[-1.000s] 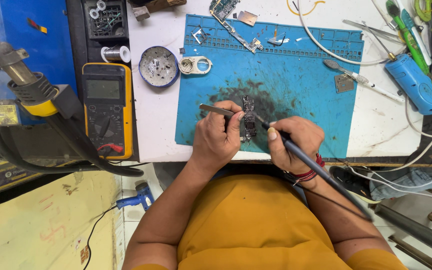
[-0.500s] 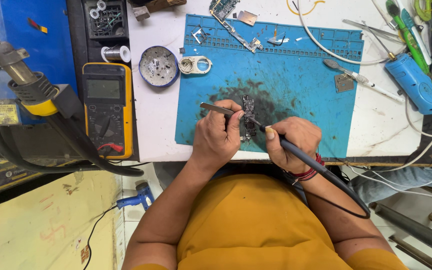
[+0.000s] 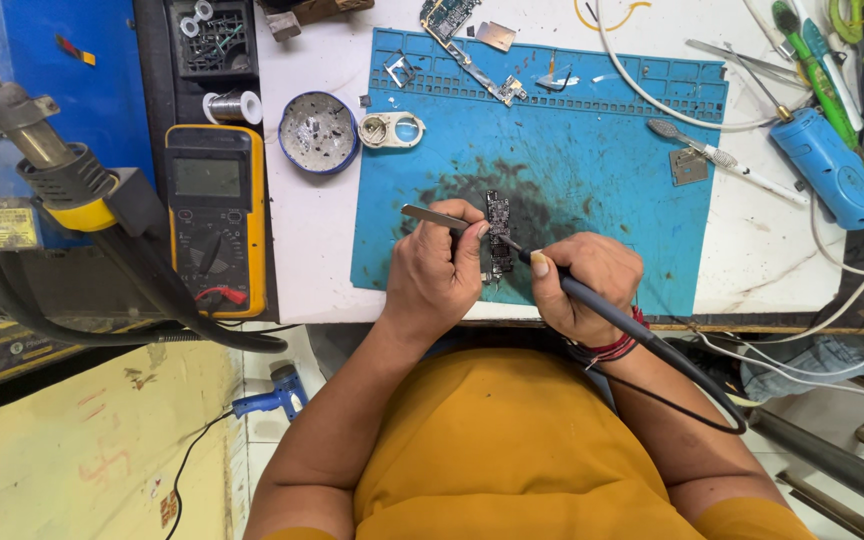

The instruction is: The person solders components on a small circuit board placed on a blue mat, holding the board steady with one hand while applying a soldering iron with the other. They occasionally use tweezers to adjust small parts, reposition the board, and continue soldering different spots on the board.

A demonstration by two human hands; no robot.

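Observation:
A small dark circuit board (image 3: pixel 498 232) lies on the stained blue work mat (image 3: pixel 602 170) near its front edge. My left hand (image 3: pixel 434 272) pinches metal tweezers (image 3: pixel 430 216) whose tips reach the board's left side. My right hand (image 3: pixel 580 285) grips a dark soldering iron (image 3: pixel 592 304) like a pen, its tip touching the board's middle. The iron's cable runs back over my right wrist.
A yellow multimeter (image 3: pixel 214 215) lies left of the mat, with a round tin (image 3: pixel 318 132) and a solder spool (image 3: pixel 232 106) behind it. A hot-air nozzle (image 3: pixel 47 160) hangs at far left. A blue cylindrical tool (image 3: pixel 832 170), loose boards, screwdrivers and white cables crowd the right and back.
My right hand and the iron's tip have shifted slightly along the board. My left hand with the tweezers stays in place.

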